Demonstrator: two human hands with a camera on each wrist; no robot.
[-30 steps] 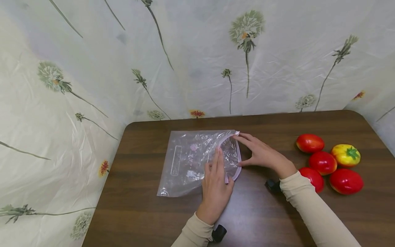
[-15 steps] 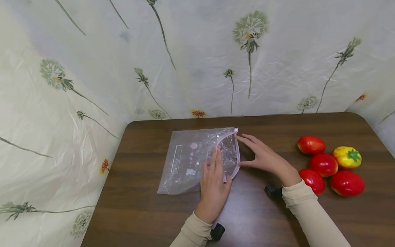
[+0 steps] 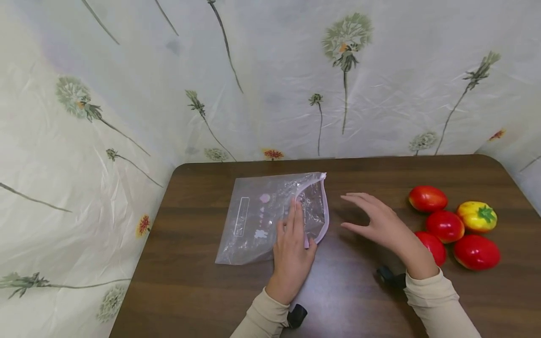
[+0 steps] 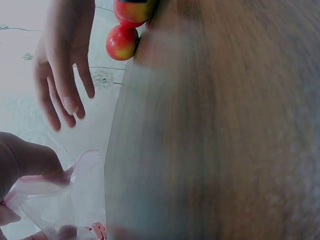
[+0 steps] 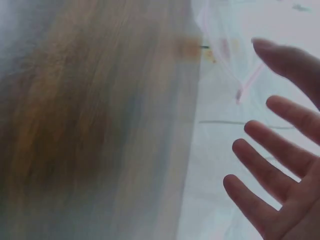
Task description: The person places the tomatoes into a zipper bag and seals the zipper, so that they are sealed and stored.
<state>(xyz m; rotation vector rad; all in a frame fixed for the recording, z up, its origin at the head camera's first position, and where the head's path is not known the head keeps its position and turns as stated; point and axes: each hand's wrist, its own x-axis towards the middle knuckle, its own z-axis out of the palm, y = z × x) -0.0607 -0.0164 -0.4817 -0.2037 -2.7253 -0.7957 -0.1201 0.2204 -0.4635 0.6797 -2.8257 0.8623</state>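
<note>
A clear plastic zip bag (image 3: 249,206) with a pink-edged mouth lies on the brown table, its mouth gaping to the right. My left hand (image 3: 290,263) pinches the near edge of that mouth, fingers laid over the plastic; in the left wrist view its thumb (image 4: 37,157) hooks over the pink edge. To the right of the bag, my right hand (image 3: 380,225) hovers with fingers spread and nothing in them. The right wrist view shows the same fingers (image 5: 270,150) apart, with the bag's pink edge (image 5: 245,90) beyond them.
Several glossy red fruits (image 3: 445,226) sit grouped at the table's right, beside a yellow fruit (image 3: 477,216) with a green star-shaped top. One red fruit is partly behind my right wrist. A flower-patterned sheet (image 3: 270,94) hangs behind the wooden table (image 3: 181,291).
My right hand has let go of the bag's mouth and moved right, towards the fruits. The left hand stays at the bag, whose mouth remains spread.
</note>
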